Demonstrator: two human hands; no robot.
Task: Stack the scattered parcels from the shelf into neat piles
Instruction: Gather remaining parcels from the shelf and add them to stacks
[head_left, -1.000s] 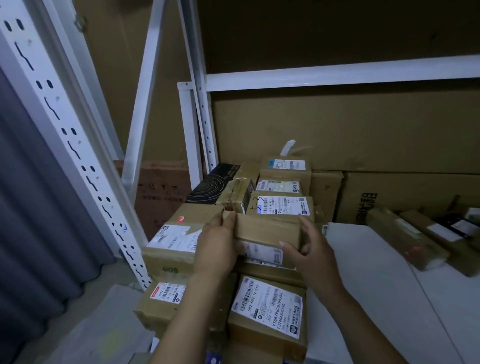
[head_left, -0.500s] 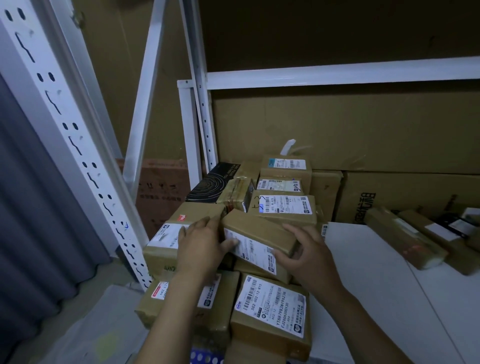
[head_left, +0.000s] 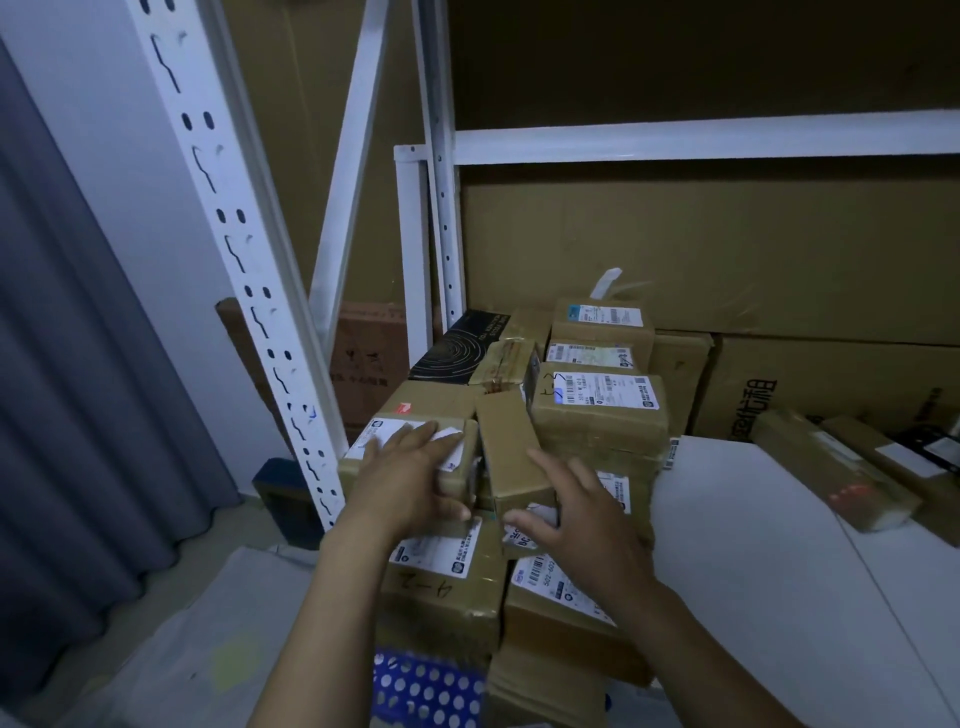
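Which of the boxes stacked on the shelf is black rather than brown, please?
The black box with pale rings, at the pile's back left beside the white upright.

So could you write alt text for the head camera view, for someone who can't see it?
Two bare hands rest on a pile of brown parcels amid white shelving: the left hand lies flat on a labelled parcel, the right hand touches a narrow parcel beside it.

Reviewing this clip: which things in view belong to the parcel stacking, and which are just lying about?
Job: narrow parcel, right hand on it; labelled parcel under the left hand; stacked parcels behind; loose parcels at right.
Lying about: grey curtain, flat cartons, blue dotted item, shelf upright.
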